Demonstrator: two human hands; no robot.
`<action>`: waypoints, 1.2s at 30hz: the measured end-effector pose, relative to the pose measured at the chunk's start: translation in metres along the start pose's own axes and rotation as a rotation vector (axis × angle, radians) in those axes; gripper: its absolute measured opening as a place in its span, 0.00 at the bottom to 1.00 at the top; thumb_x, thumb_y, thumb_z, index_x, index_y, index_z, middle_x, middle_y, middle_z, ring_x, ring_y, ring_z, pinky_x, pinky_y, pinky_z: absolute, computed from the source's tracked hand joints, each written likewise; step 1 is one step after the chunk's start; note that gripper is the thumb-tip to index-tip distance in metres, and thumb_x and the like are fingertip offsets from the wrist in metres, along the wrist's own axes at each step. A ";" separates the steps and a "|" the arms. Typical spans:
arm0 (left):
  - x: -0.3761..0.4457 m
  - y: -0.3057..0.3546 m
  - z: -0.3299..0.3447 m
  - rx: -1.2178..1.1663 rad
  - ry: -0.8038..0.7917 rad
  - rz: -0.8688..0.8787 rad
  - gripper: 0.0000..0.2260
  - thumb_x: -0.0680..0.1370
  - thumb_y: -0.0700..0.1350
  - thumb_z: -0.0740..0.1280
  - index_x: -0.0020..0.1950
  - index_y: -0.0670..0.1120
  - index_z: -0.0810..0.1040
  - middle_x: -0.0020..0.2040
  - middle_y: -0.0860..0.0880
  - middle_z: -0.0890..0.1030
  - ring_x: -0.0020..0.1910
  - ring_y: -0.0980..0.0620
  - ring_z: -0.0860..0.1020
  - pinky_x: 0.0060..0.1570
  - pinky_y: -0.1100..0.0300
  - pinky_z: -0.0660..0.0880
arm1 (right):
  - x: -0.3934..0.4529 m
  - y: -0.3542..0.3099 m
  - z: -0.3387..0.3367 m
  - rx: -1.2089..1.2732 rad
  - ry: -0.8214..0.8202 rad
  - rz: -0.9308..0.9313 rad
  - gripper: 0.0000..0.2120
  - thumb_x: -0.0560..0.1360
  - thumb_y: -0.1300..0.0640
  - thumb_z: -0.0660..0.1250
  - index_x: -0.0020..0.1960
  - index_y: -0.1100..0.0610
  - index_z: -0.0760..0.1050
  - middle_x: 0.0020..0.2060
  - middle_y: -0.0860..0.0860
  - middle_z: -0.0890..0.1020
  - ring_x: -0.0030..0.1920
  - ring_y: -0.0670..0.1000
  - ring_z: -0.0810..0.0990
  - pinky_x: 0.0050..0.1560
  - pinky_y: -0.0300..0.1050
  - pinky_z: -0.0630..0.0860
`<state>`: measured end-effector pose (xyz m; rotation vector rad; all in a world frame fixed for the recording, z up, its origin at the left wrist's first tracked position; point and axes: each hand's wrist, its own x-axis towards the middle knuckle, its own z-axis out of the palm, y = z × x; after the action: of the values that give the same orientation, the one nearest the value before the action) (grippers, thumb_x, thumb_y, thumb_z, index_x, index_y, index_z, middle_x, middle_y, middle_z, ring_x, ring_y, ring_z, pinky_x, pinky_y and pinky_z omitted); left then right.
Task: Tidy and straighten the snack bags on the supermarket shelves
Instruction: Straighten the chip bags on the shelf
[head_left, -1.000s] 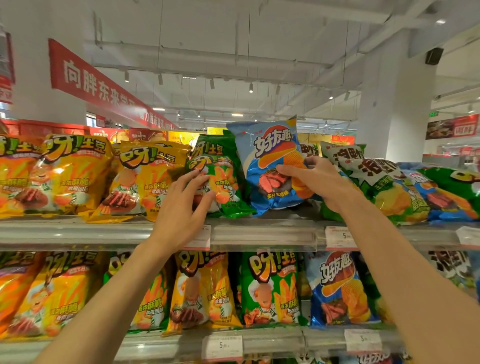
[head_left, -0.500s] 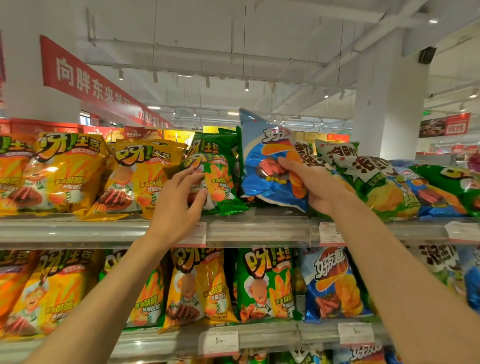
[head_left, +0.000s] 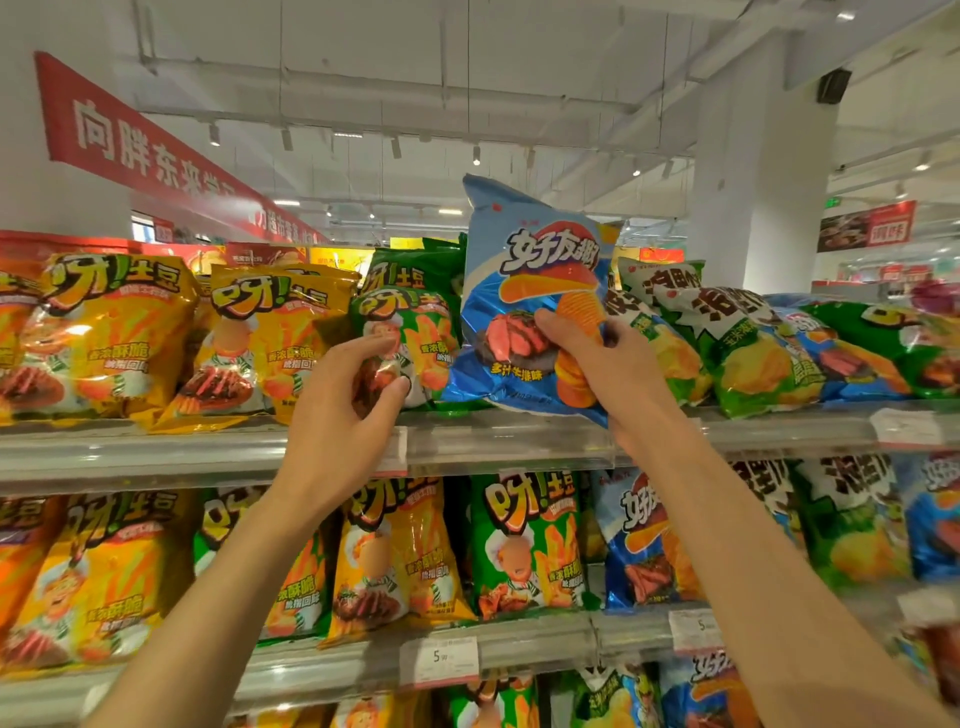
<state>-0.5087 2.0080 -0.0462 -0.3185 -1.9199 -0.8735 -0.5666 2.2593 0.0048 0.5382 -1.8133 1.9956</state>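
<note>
A blue chip bag (head_left: 524, 291) stands upright at the front of the top shelf (head_left: 498, 441), its bottom edge over the shelf lip. My right hand (head_left: 608, 374) grips its lower right part, thumb on the front. To its left stands a green snack bag (head_left: 410, 322); my left hand (head_left: 337, 415) has its fingers curled round that bag's lower front. Yellow snack bags (head_left: 275, 332) fill the shelf further left. Green and blue bags (head_left: 743, 353) lie slumped on the right.
A lower shelf (head_left: 363, 660) holds upright yellow, green and blue bags with price tags (head_left: 447, 660) along its rail. A red banner (head_left: 145, 150) hangs up left. A white pillar (head_left: 763, 182) rises behind the right end of the top shelf.
My right hand has turned the blue bag from tilted to upright and brought it forward. My left hand has closed its fingers on the green bag's lower front.
</note>
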 end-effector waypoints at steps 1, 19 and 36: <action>-0.006 0.003 -0.001 -0.035 0.010 -0.015 0.16 0.82 0.48 0.68 0.70 0.53 0.75 0.64 0.58 0.76 0.61 0.64 0.74 0.59 0.71 0.70 | -0.008 0.000 -0.004 -0.005 0.013 -0.007 0.25 0.66 0.42 0.81 0.57 0.54 0.80 0.44 0.50 0.88 0.40 0.44 0.86 0.35 0.35 0.80; -0.173 0.025 0.055 -0.439 -0.095 -0.500 0.12 0.78 0.55 0.70 0.61 0.59 0.80 0.57 0.60 0.84 0.58 0.59 0.82 0.60 0.53 0.78 | -0.165 0.107 -0.143 -0.127 0.182 0.139 0.30 0.61 0.38 0.78 0.60 0.46 0.78 0.45 0.43 0.87 0.44 0.43 0.86 0.38 0.38 0.83; -0.175 0.200 0.274 -0.446 -0.093 -0.503 0.07 0.80 0.54 0.70 0.58 0.60 0.81 0.53 0.58 0.85 0.54 0.57 0.84 0.51 0.60 0.80 | -0.126 0.131 -0.396 -0.183 0.146 0.242 0.40 0.57 0.29 0.78 0.64 0.44 0.76 0.50 0.44 0.87 0.51 0.50 0.86 0.49 0.57 0.84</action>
<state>-0.4936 2.3638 -0.1836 -0.1350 -1.9064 -1.6536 -0.5370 2.6383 -0.2072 0.1192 -2.0205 1.9325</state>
